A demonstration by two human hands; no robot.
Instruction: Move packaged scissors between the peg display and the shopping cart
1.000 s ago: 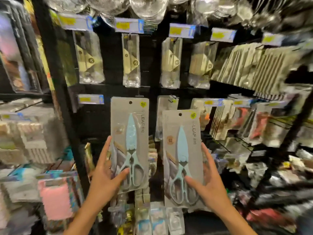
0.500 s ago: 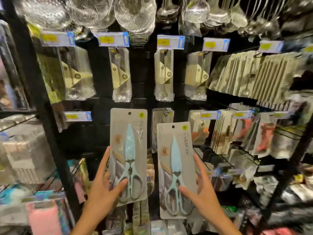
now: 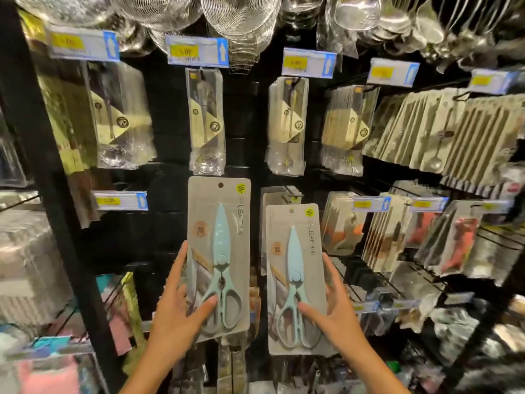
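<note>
I saw two scissors packs side by side before the peg display (image 3: 287, 155): the left pack (image 3: 218, 251) sat higher in my left hand (image 3: 177, 314), the right pack (image 3: 295, 277) lower in my right hand (image 3: 338, 314).

Black peg display (image 3: 167, 115) with hooks in rows: top row carries wire strainers (image 3: 235, 15) and metal ladles (image 3: 426, 27), the row under it clear-bagged utensils (image 3: 206, 120) on single hooks plus a dense fan of grey carded packs (image 3: 454, 132) on the right. Yellow-and-blue price tags (image 3: 197, 51) clip to the hook ends; lower right hooks hold packs with orange items (image 3: 420, 231), too blurred to identify. One grey carded pack (image 3: 279, 194) hangs on a lower hook just behind the right-hand scissors pack (image 3: 295, 277), and a black upright post (image 3: 51, 180) borders the display on the left.
</note>
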